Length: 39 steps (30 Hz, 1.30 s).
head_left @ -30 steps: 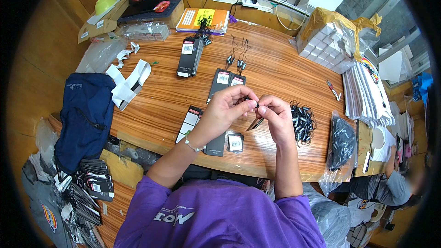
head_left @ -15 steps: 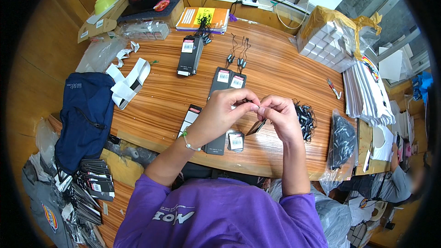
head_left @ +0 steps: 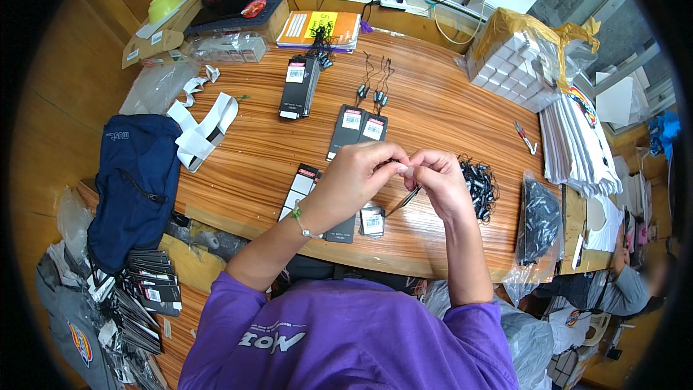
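Observation:
My left hand [head_left: 367, 172] and my right hand [head_left: 442, 182] meet over the table, thumbs and forefingers pinched together at the tips. From beneath the right fingers a small dark card [head_left: 402, 203] hangs, seen nearly edge-on. Whatever the left fingertips pinch is too small to make out. Partly under my left hand and wrist lie long dark hang tags [head_left: 338, 233] and a tag with white labels [head_left: 297, 191]. Beside them sits a small stack of square tags [head_left: 372, 222]. A pile of black cords [head_left: 479, 189] lies just right of my right hand.
Two dark tags with cords [head_left: 361, 128] lie beyond my hands, near a tag stack [head_left: 298, 90]. At right are nippers [head_left: 525, 137], a plastic bag of black cords [head_left: 538, 222], white garments [head_left: 577, 148] and wrapped white boxes [head_left: 512, 65]. A blue bag [head_left: 133, 188] lies left; another person [head_left: 624, 285] sits far right.
Both hands stay pinched together in almost the same place. The small card has turned and now shows more of its edge.

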Motion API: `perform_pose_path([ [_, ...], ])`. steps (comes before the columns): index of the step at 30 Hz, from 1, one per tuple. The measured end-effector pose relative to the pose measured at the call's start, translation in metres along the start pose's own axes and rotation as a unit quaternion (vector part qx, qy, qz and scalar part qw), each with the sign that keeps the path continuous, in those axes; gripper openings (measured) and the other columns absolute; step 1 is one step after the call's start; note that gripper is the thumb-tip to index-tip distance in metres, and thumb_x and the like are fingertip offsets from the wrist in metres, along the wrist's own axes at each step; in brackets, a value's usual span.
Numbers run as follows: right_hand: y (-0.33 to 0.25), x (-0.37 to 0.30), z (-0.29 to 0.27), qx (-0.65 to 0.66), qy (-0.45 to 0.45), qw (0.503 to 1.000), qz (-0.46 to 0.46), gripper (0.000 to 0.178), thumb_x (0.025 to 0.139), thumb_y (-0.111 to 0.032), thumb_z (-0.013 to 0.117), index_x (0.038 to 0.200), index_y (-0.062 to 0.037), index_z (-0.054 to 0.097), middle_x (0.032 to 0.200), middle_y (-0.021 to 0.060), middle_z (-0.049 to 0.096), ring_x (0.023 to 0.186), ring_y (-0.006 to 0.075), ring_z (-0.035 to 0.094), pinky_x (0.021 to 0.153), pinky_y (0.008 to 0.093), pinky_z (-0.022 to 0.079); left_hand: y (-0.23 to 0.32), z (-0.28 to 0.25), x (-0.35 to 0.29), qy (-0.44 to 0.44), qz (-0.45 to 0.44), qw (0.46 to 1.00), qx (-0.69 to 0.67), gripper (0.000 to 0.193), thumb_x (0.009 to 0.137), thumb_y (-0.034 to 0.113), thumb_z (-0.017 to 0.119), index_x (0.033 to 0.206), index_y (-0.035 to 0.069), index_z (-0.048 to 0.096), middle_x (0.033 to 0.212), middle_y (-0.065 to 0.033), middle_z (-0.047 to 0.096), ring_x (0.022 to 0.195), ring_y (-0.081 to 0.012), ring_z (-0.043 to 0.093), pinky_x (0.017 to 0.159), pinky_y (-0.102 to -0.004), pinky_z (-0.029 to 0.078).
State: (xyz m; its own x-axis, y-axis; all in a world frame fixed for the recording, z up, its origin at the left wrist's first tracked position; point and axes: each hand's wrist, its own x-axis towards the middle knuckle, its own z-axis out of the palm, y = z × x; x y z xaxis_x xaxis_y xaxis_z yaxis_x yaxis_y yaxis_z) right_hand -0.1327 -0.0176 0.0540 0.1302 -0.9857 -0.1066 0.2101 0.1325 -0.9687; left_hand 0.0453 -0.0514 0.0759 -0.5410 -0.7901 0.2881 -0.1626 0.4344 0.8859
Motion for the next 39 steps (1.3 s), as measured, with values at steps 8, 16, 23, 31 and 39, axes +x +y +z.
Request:
perform_pose_path([
  [8,-0.003,-0.001,0.003,0.060,-0.031,0.998,-0.013,0.007,0.080,-0.004,0.060,0.079,0.0011,0.064,0.069,0.0055,0.062,0.064,0.0107,0.057,0.062,0.0229,0.045,-0.015,0.000,0.003,-0.020,-0.076,0.961,-0.266,0.011,0.083,0.007,0.061,0.092,-0.001,0.062,0.080,-0.0047,0.064,0.068,-0.0078,0.057,0.063,-0.0204,0.046],
  [16,-0.006,-0.003,0.006,0.076,-0.047,0.996,-0.028,0.008,0.082,-0.006,0.060,0.081,0.0011,0.063,0.071,0.0064,0.062,0.066,0.0113,0.057,0.063,0.0228,0.045,-0.014,-0.002,0.001,-0.021,-0.087,0.940,-0.331,0.013,0.084,0.007,0.061,0.094,-0.001,0.061,0.081,-0.0028,0.062,0.069,-0.0049,0.055,0.063,-0.0182,0.045],
  [23,-0.004,-0.001,0.006,0.091,-0.049,0.994,-0.018,0.006,0.081,-0.004,0.060,0.079,0.0009,0.063,0.071,0.0057,0.062,0.065,0.0112,0.056,0.061,0.0227,0.044,-0.015,-0.001,-0.001,-0.023,-0.070,0.952,-0.297,0.013,0.085,0.008,0.061,0.094,-0.001,0.061,0.083,-0.0014,0.062,0.073,-0.0042,0.057,0.064,-0.0185,0.047],
  [31,-0.002,-0.002,-0.004,0.081,-0.071,0.994,0.007,0.005,0.077,-0.001,0.058,0.076,0.0011,0.063,0.070,0.0056,0.061,0.064,0.0115,0.055,0.060,0.0235,0.044,-0.004,-0.005,0.000,-0.057,-0.084,0.974,-0.201,0.011,0.083,0.004,0.061,0.092,-0.002,0.062,0.078,-0.0005,0.061,0.069,-0.0038,0.053,0.060,-0.0181,0.044],
  [39,-0.009,-0.002,0.001,-0.023,-0.049,0.999,0.005,0.013,0.083,-0.010,0.060,0.090,0.0010,0.062,0.080,0.0044,0.062,0.075,0.0113,0.058,0.070,0.0251,0.047,-0.018,-0.011,0.004,-0.062,-0.095,0.948,-0.298,0.013,0.085,0.008,0.059,0.094,-0.002,0.062,0.077,-0.0004,0.062,0.068,-0.0044,0.056,0.060,-0.0181,0.046],
])
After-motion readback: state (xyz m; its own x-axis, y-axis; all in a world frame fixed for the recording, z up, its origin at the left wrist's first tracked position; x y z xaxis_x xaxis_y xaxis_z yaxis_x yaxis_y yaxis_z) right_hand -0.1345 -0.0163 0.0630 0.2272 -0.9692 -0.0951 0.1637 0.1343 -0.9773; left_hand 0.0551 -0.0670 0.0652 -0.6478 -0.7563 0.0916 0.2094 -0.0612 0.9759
